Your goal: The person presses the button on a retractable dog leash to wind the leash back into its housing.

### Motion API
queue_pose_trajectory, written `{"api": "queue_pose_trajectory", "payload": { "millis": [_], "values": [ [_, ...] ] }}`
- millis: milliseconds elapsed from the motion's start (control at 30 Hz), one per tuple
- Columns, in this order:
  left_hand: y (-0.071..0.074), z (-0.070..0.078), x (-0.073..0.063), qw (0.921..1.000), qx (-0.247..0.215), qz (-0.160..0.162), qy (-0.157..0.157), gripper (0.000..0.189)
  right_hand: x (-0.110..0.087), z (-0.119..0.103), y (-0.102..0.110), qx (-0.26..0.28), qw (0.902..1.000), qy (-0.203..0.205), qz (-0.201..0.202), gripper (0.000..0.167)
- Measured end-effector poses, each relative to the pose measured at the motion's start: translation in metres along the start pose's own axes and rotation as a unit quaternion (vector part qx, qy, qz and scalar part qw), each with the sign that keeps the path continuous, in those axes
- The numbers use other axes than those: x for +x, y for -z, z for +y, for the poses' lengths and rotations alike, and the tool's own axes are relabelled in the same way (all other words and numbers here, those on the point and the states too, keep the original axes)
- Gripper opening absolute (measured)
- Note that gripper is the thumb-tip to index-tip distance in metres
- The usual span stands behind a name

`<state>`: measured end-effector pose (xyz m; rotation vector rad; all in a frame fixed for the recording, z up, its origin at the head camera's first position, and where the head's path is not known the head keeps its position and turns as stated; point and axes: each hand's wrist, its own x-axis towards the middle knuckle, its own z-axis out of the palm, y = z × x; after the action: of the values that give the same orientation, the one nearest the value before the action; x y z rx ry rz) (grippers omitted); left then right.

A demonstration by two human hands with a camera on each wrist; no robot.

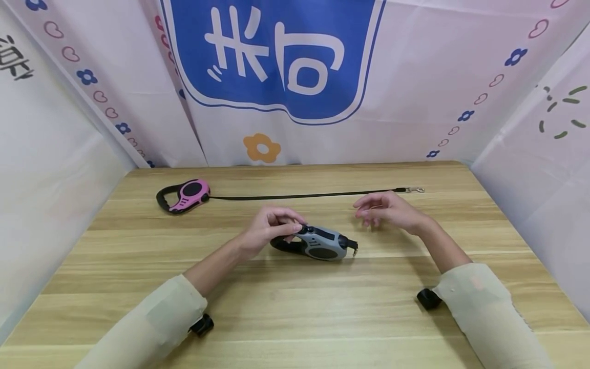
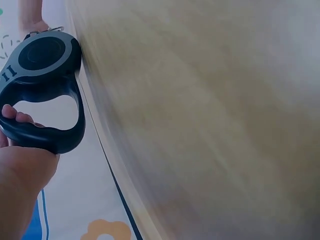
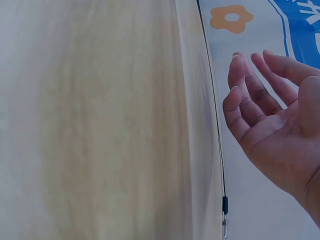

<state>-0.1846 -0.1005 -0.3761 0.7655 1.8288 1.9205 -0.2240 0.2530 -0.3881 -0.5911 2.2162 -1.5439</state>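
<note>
grey leash (image 1: 323,252) mid-table (image 1: 286,307), left hand (image 1: 269,228) gripping its handle (image 1: 288,247), fingers curled round it; whether it touches wood, can't tell. right hand (image 1: 392,211) near its strap end (image 1: 352,244), fingers loosely bent, spread, nothing held. pink leash (image 1: 192,188) behind, strap (image 1: 286,197) drawn straight to clip (image 1: 416,190). by look, one laid out, one not. no containers seen.

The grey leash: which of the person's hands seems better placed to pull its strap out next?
Probably the right hand: it holds nothing and is on the side where the strap end sticks out of the grey leash. The left hand grips the black handle.
</note>
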Motion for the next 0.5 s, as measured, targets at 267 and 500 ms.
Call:
{"api": "queue_pose_trajectory", "payload": {
  "millis": [267, 500],
  "values": [
    [0.001, 0.002, -0.008, 0.9984, 0.038, -0.04, -0.009, 0.025, -0.001, 0.0, -0.002, -0.036, 0.9992, 0.015, 0.011, 0.031],
    [0.002, 0.009, -0.011, 0.9919, 0.099, -0.079, -0.013, 0.023, -0.003, -0.002, -0.004, -0.112, 0.9921, 0.047, 0.034, 0.025]
  ]
}}
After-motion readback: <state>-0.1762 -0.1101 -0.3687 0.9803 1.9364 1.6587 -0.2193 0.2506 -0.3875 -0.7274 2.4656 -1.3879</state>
